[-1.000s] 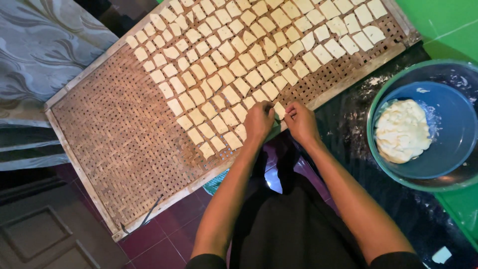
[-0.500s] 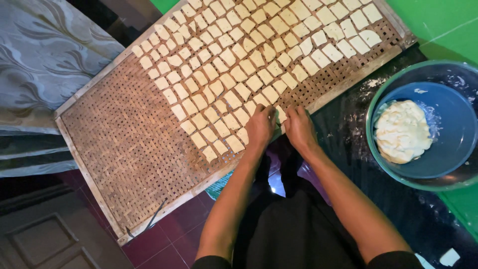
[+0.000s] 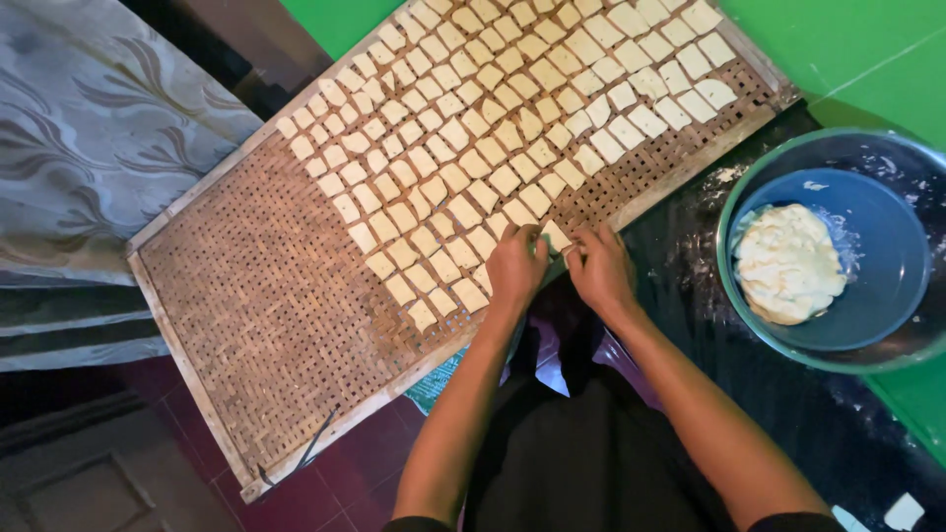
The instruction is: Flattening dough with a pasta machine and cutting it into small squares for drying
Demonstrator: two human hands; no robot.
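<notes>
Fingers [image 3: 532, 241] of the left hand [image 3: 514, 268] and those of the right hand [image 3: 599, 271] pinch together over one pale dough square [image 3: 557, 236] at the near edge of the woven bamboo tray [image 3: 246, 325]; the square lies on the weave between both hands, the fingertips narrowed around it. Rows of similar flat squares [image 3: 512, 108] cover the far and right part of the tray, while its left part shows bare weave. Well apart to the right, a blue bowl [image 3: 887, 256] holds a lump of white dough [image 3: 785, 263], set inside a green basin [image 3: 749, 187]. A patterned grey cloth [image 3: 89, 148] hangs at the left.
</notes>
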